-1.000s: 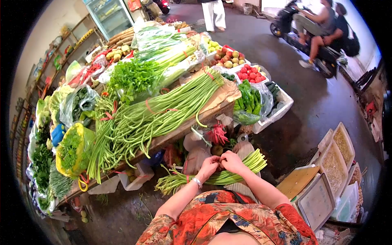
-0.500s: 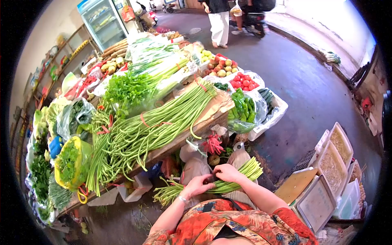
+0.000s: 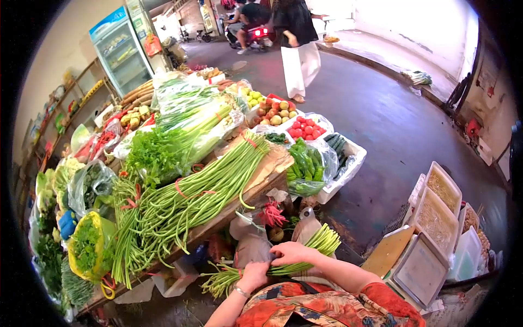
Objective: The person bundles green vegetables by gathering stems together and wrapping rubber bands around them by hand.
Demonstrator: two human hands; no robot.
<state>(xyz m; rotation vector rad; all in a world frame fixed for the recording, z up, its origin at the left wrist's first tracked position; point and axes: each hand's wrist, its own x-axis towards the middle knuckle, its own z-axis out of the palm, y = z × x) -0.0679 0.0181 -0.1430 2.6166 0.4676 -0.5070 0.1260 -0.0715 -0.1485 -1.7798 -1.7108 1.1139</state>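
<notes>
A bundle of long green beans (image 3: pixel 326 240) lies across my lap, its cut-looking ends fanning out on both sides. My left hand (image 3: pixel 255 276) is closed around its left part, near a thin red band. My right hand (image 3: pixel 293 254) bends over the middle of the bundle, with fingers curled down against the stems; the fingertips are partly hidden. Just ahead, a large pile of long beans (image 3: pixel 201 188) tied with red bands rests on the edge of the stall table. Red ties (image 3: pixel 272 213) hang in a bunch from the table's front.
Leafy greens (image 3: pixel 152 155), a yellow bag of herbs (image 3: pixel 87 242), tomatoes (image 3: pixel 306 129) and green peppers (image 3: pixel 305 163) crowd the stall. A flat scale (image 3: pixel 418 267) and white trays (image 3: pixel 441 218) stand at my right. A person in white trousers (image 3: pixel 297 71) walks on the road beyond.
My hands have drawn closer together on the bundle, and the left has turned to wrap round it. The view has shifted right. The walking person is nearer; the motorbike has moved away.
</notes>
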